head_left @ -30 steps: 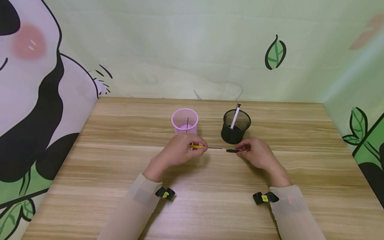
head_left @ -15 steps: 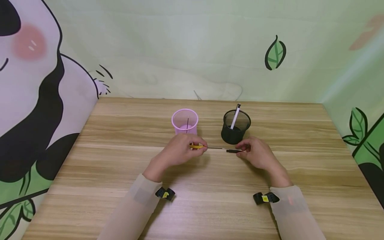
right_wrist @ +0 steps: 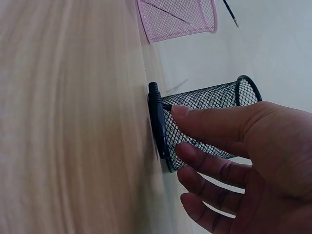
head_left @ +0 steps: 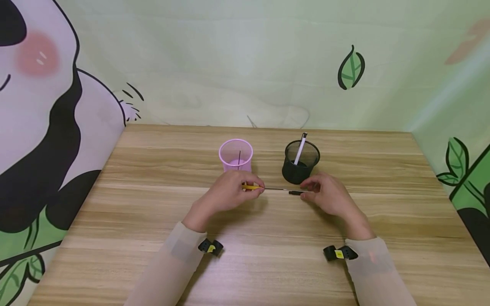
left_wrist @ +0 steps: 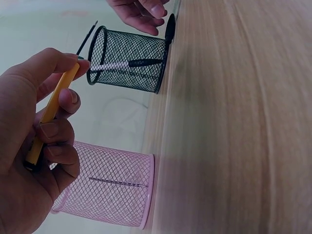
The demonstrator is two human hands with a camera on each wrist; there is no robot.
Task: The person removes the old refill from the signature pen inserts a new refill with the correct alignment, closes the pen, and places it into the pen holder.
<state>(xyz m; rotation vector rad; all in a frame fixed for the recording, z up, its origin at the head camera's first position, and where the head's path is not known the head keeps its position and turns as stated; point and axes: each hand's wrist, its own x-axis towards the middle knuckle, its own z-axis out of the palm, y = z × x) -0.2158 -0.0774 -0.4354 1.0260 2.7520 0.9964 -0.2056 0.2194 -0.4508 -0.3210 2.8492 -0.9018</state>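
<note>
My left hand (head_left: 231, 191) grips the yellow barrel (left_wrist: 54, 100) of a pen, its fingers curled round it. A thin dark refill (left_wrist: 87, 38) sticks out bare from the barrel's front end and points right. A short black pen piece (right_wrist: 156, 119), ribbed at one end, lies on the table in front of the black mesh cup. Close beside it is my right hand (head_left: 329, 195), thumb and fingers loosely bent and apart. In the right wrist view the thumb (right_wrist: 209, 122) is nearest to the black piece; I cannot tell whether it touches.
A pink mesh pen cup (head_left: 236, 140) with one thin dark refill (left_wrist: 119, 182) inside stands behind my left hand. The black mesh pen cup (head_left: 296, 174) holds a white pen (head_left: 300, 148). Behind the wooden table (head_left: 268, 263) hangs a printed cloth (head_left: 214, 51).
My right hand has shifted very slightly by the black piece. The left hand and the yellow barrel stay in place.
</note>
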